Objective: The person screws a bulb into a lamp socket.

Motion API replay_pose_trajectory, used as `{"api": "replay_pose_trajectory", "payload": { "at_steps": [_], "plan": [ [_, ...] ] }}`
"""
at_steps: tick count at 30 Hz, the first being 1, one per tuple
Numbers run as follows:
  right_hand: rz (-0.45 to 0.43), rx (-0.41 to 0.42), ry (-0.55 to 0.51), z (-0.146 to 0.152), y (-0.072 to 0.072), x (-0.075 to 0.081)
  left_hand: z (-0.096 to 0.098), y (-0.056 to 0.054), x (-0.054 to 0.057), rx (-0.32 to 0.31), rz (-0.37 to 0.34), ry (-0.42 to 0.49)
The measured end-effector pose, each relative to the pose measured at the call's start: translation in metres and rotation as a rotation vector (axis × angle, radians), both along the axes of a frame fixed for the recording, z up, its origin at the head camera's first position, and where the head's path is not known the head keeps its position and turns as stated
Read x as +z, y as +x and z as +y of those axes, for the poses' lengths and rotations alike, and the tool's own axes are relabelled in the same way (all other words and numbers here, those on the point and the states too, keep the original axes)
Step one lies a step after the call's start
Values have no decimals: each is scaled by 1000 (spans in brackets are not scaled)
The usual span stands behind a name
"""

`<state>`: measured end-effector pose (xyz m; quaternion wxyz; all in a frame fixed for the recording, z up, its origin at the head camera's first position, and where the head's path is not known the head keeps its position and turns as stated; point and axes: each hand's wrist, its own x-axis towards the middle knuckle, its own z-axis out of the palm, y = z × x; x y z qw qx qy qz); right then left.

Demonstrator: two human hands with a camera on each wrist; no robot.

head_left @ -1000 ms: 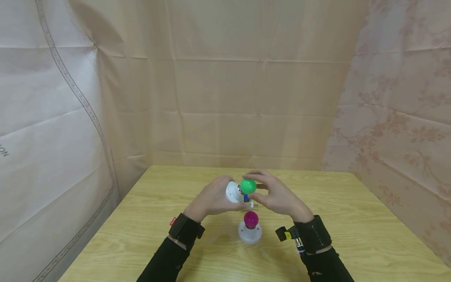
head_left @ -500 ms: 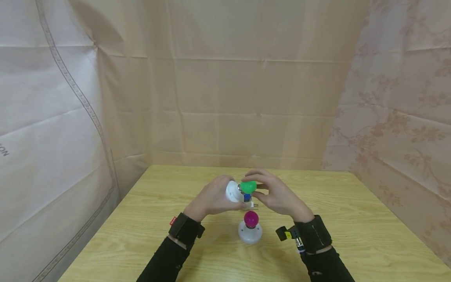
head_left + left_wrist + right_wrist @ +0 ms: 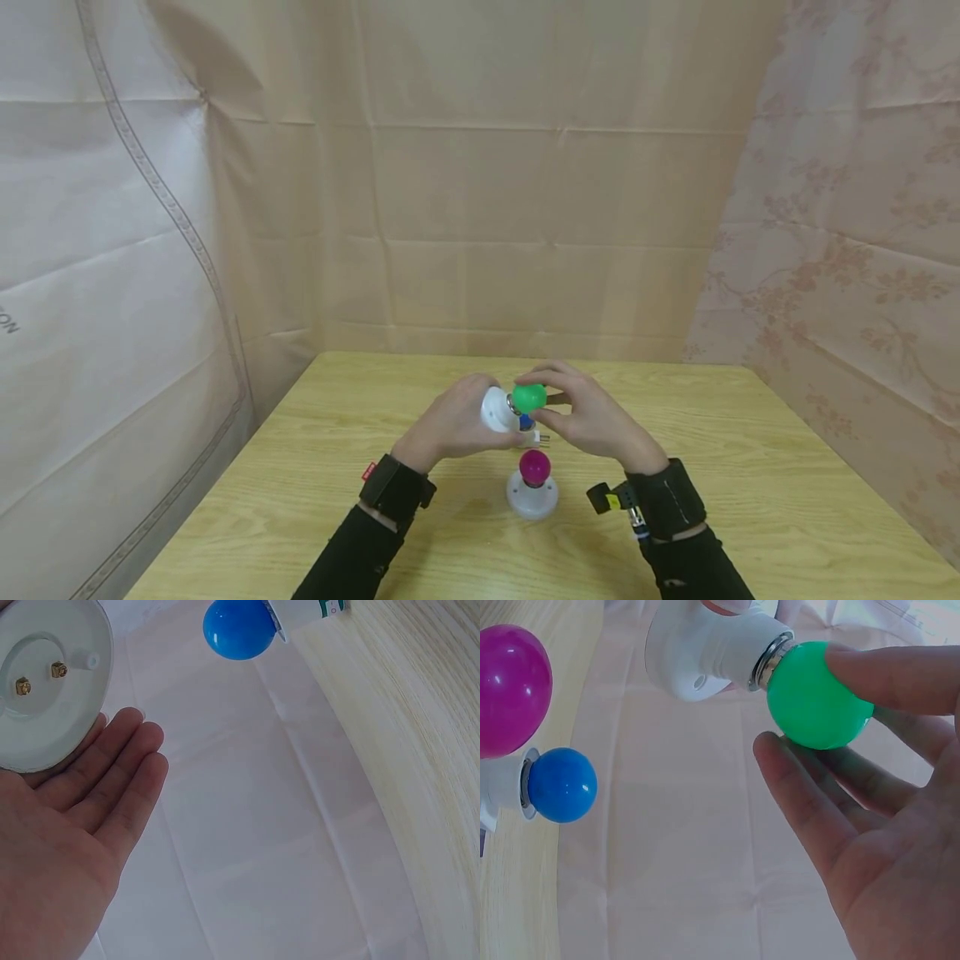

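My left hand point(image 3: 456, 421) grips a white round-based lamp holder point(image 3: 495, 408) above the table, tilted so its socket faces right. In the left wrist view the underside of that lamp holder point(image 3: 71, 712) shows two brass screws. A green light bulb point(image 3: 529, 398) sits at the socket's mouth, with part of its metal base visible in the right wrist view. The fingers and thumb of my right hand point(image 3: 592, 412) pinch the green bulb point(image 3: 817, 694). How far its thread is in the socket, I cannot tell.
A magenta bulb point(image 3: 535, 467) stands upright in a white lamp holder point(image 3: 532, 500) on the wooden table point(image 3: 750, 500), nearer to me. Behind the hands is a blue bulb point(image 3: 562, 784) in a white socket, beside a two-pin plug point(image 3: 542, 438). Cloth sheets hang around the table.
My right fingers shift slightly around the green bulb, covering more of it half a second ago than now. The lamp holder and my left hand stay nearly in place.
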<state>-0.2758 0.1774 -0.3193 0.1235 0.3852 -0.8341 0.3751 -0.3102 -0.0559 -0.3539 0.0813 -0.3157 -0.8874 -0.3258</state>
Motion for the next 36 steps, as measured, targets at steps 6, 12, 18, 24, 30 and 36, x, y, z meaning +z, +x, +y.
{"api": "replay_pose_trajectory", "payload": {
  "at_steps": [6,12,18,24,30,36],
  "plan": [
    [-10,-24,6,-1,0,0,0,0,0,-7,-1,5],
    [15,-24,37,1,0,1,0,-1,-1,-8,-9,2],
    [33,28,64,3,1,3,1,0,-1,3,-21,7],
    [11,48,68,2,2,4,1,0,-1,-2,-19,6],
    [-11,52,52,1,1,2,1,0,-1,-4,-20,9],
    [-18,39,49,2,0,2,1,0,-2,0,-32,8]
  ]
}}
